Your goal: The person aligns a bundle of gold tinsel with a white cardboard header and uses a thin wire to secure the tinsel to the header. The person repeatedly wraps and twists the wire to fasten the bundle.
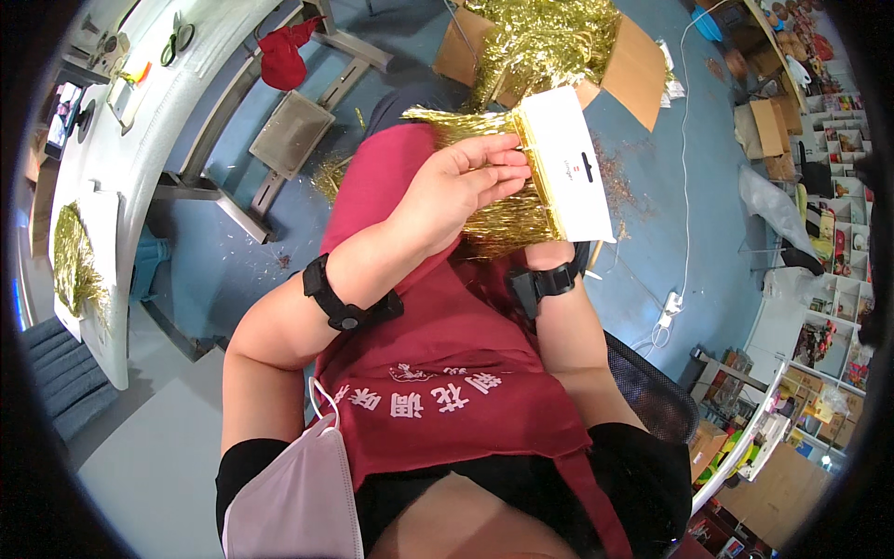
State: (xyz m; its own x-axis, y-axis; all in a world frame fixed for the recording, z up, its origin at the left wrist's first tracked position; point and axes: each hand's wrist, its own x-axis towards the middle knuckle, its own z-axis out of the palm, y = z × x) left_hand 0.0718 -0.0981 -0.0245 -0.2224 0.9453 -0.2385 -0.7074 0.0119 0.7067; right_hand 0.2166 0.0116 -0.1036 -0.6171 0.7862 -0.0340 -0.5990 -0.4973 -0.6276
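A bundle of gold tinsel fringe (499, 230) with a white header card (559, 168) is raised over my lap. The card bears print and a black-edged hang slot. My left hand (468, 171) lies across the fringe, its fingertips touching the gold band beside the card. Whether those fingers pinch anything is unclear. Under the card's lower end goes my right hand (548, 255); only its wrist side shows, and its fingers are hidden behind the bundle it supports. Both forearms wear black straps.
Ahead, an open cardboard box (635, 73) overflows with gold tinsel (545, 35). On the white table (154, 119) at left are scissors (174, 42) and another tinsel bundle (73, 258). A white cable (686, 140) crosses the blue floor. Shelves (838, 279) line the right.
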